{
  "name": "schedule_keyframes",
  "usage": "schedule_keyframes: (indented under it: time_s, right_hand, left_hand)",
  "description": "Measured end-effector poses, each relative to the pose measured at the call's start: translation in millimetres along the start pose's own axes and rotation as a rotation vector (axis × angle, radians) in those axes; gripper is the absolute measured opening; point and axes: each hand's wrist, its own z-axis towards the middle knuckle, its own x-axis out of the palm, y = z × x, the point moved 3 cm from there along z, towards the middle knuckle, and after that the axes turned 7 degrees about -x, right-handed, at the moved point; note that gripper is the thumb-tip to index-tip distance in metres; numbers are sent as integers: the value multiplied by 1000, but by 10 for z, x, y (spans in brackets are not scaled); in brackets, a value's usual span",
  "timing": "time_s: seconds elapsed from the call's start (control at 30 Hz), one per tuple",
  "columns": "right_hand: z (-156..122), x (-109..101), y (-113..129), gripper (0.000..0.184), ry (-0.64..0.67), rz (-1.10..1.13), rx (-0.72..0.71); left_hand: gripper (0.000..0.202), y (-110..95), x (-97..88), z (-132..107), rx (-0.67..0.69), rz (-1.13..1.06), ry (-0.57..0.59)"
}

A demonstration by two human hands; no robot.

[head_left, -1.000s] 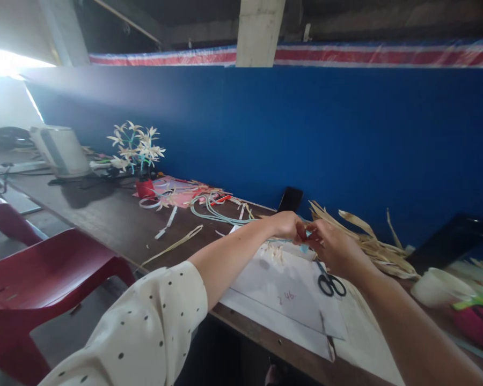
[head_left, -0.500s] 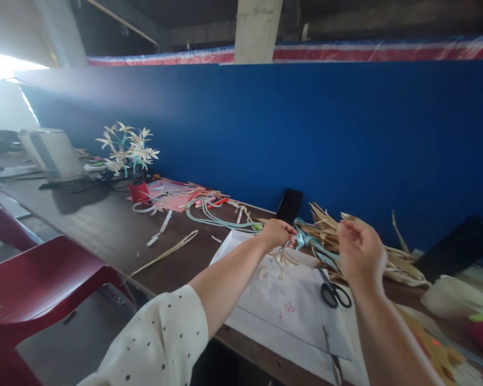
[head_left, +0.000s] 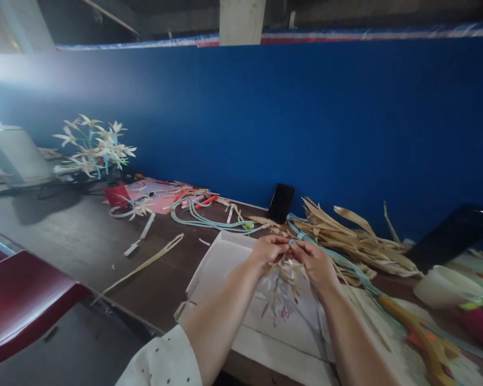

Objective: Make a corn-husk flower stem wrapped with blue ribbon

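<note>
My left hand [head_left: 270, 252] and my right hand [head_left: 314, 261] meet above a shallow white cardboard box [head_left: 217, 268]. Both have closed, pinching fingers. Between the fingertips shows a bit of light blue tape [head_left: 292, 243], wrapped at the stem end of a dried-husk flower [head_left: 280, 279]. The flower hangs downward below my hands, its pale petals over the box. My left fingers grip its stem; my right fingertips pinch the tape end. The exact hold is partly hidden by the fingers. Red handwriting [head_left: 282, 315] marks the surface beneath.
Dried husks [head_left: 346, 241] lie behind my right hand, beside a standing phone [head_left: 282, 202]. A yellow glue gun [head_left: 424, 338] and white bowl [head_left: 446, 287] are at right. Light blue cords [head_left: 201, 219] and a flower arrangement [head_left: 100, 147] stand left. A blue partition [head_left: 306, 118] backs the table.
My right hand has come down and left to meet my left hand. The flower now hangs lower between them. The view has turned right, and the glue gun shows more fully.
</note>
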Motion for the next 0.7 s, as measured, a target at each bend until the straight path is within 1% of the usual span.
schedule_keyframes:
  time_s: [0.1, 0.23, 0.37, 0.5, 0.63, 0.7]
  right_hand:
    - [-22, -24, -13, 45, -31, -36, 21]
    - [-49, -28, 43, 44, -72, -61, 11]
    - [-65, -26, 88, 39, -102, -106, 10]
    - [-60, -24, 52, 37, -76, -68, 7]
    - [-42, -38, -7, 39, -43, -103, 9]
    - [-39, -49, -24, 40, -45, -127, 14]
  left_hand:
    - [13, 23, 3, -26, 22, 9, -50]
    - [11, 52, 18, -41, 64, 12, -99]
    - [12, 103, 24, -13, 95, 6, -120]
    - [14, 114, 28, -19, 109, 17, -147]
    - [12, 101, 9, -41, 79, 128, -166]
    - [11, 109, -21, -29, 88, 182, -169]
